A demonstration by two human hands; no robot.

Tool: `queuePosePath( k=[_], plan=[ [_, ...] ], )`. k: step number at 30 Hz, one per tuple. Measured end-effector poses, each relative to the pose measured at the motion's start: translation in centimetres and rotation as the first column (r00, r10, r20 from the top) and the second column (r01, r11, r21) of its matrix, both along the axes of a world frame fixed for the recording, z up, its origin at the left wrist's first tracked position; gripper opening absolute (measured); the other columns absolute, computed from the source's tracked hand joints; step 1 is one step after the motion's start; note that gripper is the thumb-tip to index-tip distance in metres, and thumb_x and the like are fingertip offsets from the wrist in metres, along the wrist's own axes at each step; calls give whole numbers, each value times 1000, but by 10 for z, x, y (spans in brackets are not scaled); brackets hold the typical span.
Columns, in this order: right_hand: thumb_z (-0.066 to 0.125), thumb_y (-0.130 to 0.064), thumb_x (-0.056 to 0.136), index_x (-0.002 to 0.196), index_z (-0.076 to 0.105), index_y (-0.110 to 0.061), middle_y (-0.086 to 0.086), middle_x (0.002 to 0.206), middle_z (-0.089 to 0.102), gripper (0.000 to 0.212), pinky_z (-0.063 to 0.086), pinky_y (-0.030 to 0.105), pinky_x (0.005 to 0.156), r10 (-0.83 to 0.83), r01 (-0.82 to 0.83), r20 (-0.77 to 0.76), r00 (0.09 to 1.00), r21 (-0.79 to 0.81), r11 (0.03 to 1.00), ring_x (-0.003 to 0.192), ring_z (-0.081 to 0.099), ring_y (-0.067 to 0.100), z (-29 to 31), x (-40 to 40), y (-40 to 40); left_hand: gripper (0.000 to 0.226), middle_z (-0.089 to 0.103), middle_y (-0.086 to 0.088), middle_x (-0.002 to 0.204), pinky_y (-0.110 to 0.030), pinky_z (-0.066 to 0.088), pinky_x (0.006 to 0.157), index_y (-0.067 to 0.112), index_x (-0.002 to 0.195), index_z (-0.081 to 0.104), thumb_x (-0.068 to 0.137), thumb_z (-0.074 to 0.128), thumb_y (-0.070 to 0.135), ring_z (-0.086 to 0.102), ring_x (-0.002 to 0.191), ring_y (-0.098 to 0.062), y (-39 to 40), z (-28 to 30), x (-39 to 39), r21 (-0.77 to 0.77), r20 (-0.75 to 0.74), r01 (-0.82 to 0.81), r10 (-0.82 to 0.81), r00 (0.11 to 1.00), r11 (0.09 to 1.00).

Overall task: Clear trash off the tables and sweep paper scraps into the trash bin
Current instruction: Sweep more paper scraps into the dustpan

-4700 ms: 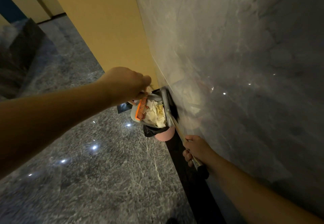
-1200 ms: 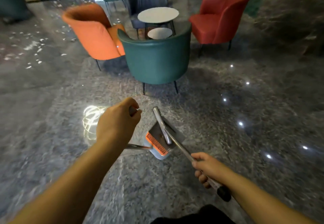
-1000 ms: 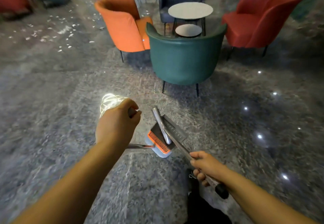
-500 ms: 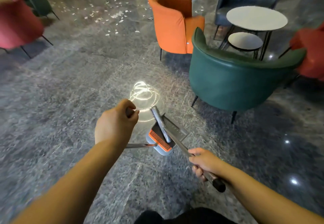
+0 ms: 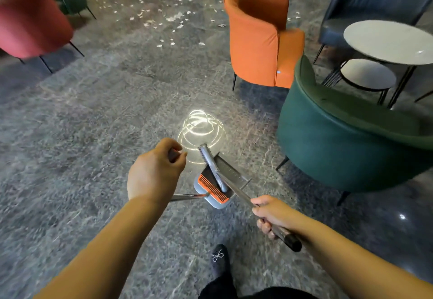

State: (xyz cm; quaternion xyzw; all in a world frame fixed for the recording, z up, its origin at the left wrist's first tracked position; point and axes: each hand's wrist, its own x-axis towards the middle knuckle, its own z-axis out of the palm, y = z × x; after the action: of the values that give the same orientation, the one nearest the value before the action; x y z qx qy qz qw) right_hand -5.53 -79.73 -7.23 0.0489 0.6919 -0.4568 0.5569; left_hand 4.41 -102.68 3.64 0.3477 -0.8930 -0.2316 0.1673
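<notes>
Head view looks down on a grey marble floor (image 5: pixel 70 134), where a dark shoe (image 5: pixel 219 260) steps forward at the near edge. Just beyond it, the right hand (image 5: pixel 273 214) has its grip curled tight round the long metal handle of the broom (image 5: pixel 230 181). The left hand (image 5: pixel 154 174) grips the top of the dustpan handle in a closed fist, and the dustpan (image 5: pixel 210 193), grey with an orange comb edge, hangs just beside the broom head, above the floor. Its pan looks empty from here. A bright lamp reflection sits on the floor just past the tools.

To the right stand a green chair (image 5: pixel 339 139) and, behind it, two round white counters (image 5: pixel 386 41), both seemingly bare of trash. An orange chair (image 5: pixel 257 36) stands further on. The paper scraps (image 5: pixel 164 17) lie strewn well apart from the tools, across the far floor near the top edge, left of the orange chair.

The step in hand seems to be carrying the tools toward that litter. Next calls for walking past the orange chair, setting the dustpan down beside the scraps and sweeping them in. No trash bin is in sight.
</notes>
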Motion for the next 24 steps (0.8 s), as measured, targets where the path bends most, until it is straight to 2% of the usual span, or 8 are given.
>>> queuePosePath(
  k=[7, 10, 12, 17, 20, 22, 24],
  plan=[
    [35, -14, 104, 140, 34, -20, 5, 65, 35, 37, 28, 15, 41, -5, 4, 28, 1000, 9, 1000, 38, 31, 8, 18, -106, -83, 10, 50, 24, 60, -26, 36, 53, 30, 92, 62, 89, 66, 39, 53, 64, -14, -82, 4, -96, 27, -7, 15, -15, 1000, 1000],
    [37, -14, 103, 135, 37, -26, 5, 65, 37, 35, 28, 14, 41, -7, 7, 35, 999, 22, 1000, 38, 32, 8, 22, -156, -111, 11, 49, 24, 60, -27, 35, 55, 29, 94, 63, 89, 66, 39, 51, 65, -14, -113, 4, -136, 31, -12, 1, 0, 1000, 1000],
    [35, -13, 103, 136, 37, -23, 4, 64, 35, 34, 29, 13, 40, 17, -18, 33, 999, 22, 1000, 37, 32, 6, 24, -194, -132, 11, 49, 24, 60, -27, 35, 56, 30, 94, 63, 89, 66, 39, 50, 65, -14, -134, 3, -168, 34, -18, -15, 15, 1000, 999],
    [35, -14, 103, 141, 31, -24, 4, 66, 34, 39, 29, 13, 37, 50, -50, 51, 997, 12, 999, 36, 33, 5, 22, -300, -191, 11, 61, 17, 69, -31, 48, 59, 30, 93, 62, 89, 65, 40, 62, 71, -20, -189, -6, -262, 39, -26, -23, 24, 999, 999],
    [36, -14, 103, 141, 32, -23, 3, 65, 36, 40, 29, 13, 38, 71, -73, 44, 996, 40, 997, 38, 33, 6, 17, -365, -227, 11, 55, 19, 64, -29, 40, 58, 29, 92, 61, 89, 65, 39, 57, 67, -19, -221, -9, -324, 36, -18, -41, 42, 999, 998],
    [36, -15, 103, 144, 29, -23, 4, 66, 38, 43, 29, 14, 39, 85, -87, 45, 995, 47, 995, 39, 34, 6, 22, -407, -255, 12, 60, 16, 67, -29, 40, 57, 29, 92, 61, 89, 65, 40, 59, 69, -21, -245, -9, -362, 27, -12, -53, 54, 998, 998],
    [34, -15, 104, 145, 27, -22, 4, 68, 37, 43, 28, 14, 40, 134, -136, 43, 990, 50, 989, 41, 33, 6, 30, -447, -283, 12, 57, 16, 65, -28, 37, 56, 29, 92, 61, 89, 66, 40, 59, 69, -22, -269, -6, -396, 31, -14, -81, 82, 997, 996]
  ],
)
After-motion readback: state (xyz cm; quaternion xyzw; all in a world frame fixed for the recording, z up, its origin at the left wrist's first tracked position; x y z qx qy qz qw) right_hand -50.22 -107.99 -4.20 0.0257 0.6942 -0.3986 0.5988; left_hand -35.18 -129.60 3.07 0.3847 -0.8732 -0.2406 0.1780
